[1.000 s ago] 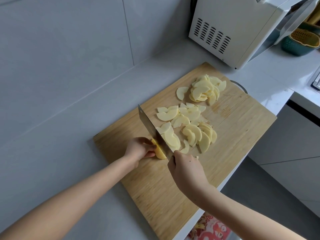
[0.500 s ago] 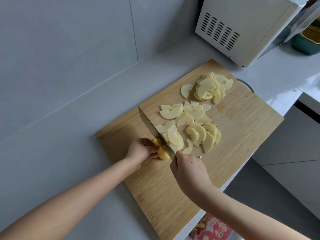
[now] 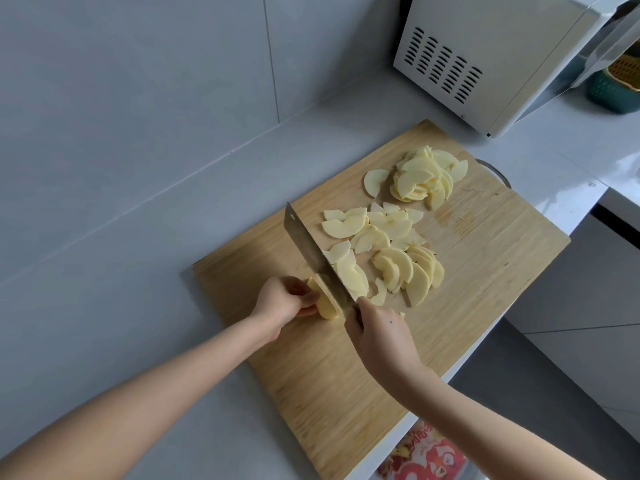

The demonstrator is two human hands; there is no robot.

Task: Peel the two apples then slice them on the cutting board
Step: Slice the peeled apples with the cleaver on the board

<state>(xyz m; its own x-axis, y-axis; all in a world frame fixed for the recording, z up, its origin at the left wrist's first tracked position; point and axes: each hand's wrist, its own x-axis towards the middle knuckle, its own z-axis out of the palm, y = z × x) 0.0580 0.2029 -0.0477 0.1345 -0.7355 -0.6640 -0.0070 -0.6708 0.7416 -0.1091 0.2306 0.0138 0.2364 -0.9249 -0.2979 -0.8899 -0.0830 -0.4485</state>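
Note:
A wooden cutting board (image 3: 485,258) lies on the counter. My left hand (image 3: 282,301) pins a small peeled apple piece (image 3: 323,304) against the board. My right hand (image 3: 377,332) grips the handle of a cleaver (image 3: 311,252), whose blade rests edge-down against the right side of that piece. Several pale apple slices (image 3: 388,251) are spread to the right of the blade. A second heap of apple slices (image 3: 420,178) sits near the board's far corner.
A white appliance (image 3: 485,60) stands behind the board at the upper right. A green and yellow basket (image 3: 616,81) sits beyond it. The counter edge runs just past the board's right side, with a red patterned package (image 3: 426,455) below it. A grey wall rises on the left.
The blade has come down through the apple piece and my left hand's fingers have edged back a little. The camera has shifted slightly.

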